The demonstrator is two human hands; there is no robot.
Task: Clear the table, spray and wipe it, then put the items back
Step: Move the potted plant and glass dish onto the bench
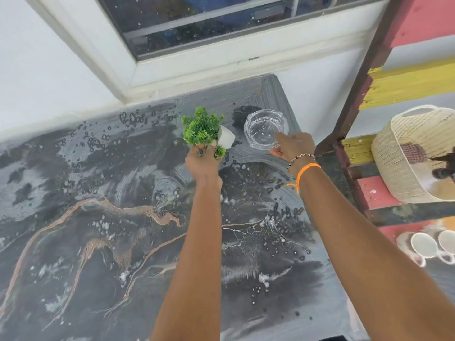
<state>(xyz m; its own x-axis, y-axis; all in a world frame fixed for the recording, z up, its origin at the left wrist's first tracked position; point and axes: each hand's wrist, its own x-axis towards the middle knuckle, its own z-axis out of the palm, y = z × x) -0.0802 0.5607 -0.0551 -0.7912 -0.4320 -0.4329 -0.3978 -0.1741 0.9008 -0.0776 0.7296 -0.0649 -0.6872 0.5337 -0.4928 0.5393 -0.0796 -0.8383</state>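
Note:
The dark marbled table (98, 242) fills the view, with wipe streaks across its far part. My left hand (202, 163) grips a small green plant (200, 127) in a white pot (227, 139), tilted over the far middle of the table. My right hand (294, 146) holds the near rim of a clear glass bowl (264, 127), close to the table's far right corner. Whether the bowl rests on the surface or hangs just above it I cannot tell.
A window (197, 20) with a white frame rises behind the table. To the right stands a painted shelf (403, 82) with red and yellow boards, a woven cream basket (413, 153) and two white cups (433, 244) on it.

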